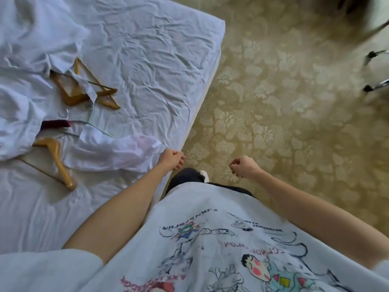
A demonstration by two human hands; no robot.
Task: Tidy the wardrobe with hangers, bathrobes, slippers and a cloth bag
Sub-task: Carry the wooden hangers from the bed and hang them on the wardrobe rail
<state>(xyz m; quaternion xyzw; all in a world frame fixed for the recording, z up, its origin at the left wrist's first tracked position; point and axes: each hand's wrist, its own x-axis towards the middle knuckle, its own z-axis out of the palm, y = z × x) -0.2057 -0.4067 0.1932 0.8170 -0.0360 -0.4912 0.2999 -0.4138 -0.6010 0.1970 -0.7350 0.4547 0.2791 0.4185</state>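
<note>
The bed (pixel 147 60) fills the left, the carpet (pixel 294 102) the right. On the bed, hangers (pixel 84 89) lie beside a bathrobe (pixel 25 60), a cloth bag (pixel 117 152) nearer the edge.

Soft even daylight, faint shadows, motion blur top right, wide-angle bending at edges

We note the bed sheet (pixel 147 49): white cloth, matt, heavily creased. Wooden hangers (pixel 84 89) lie on it, honey-coloured with a light sheen; another wooden hanger (pixel 56 159) looks smooth and varnished. The bathrobe (pixel 23 60) reads as soft white cloth, matt. The cloth bag (pixel 117 154) is thin white fabric, faintly translucent. The carpet (pixel 284 102) is a matt, textured pile with a raised floral pattern. Our T-shirt (pixel 210 239) is pale printed cloth. Metal legs (pixel 379 83) at right look glossy, blurred.
</note>
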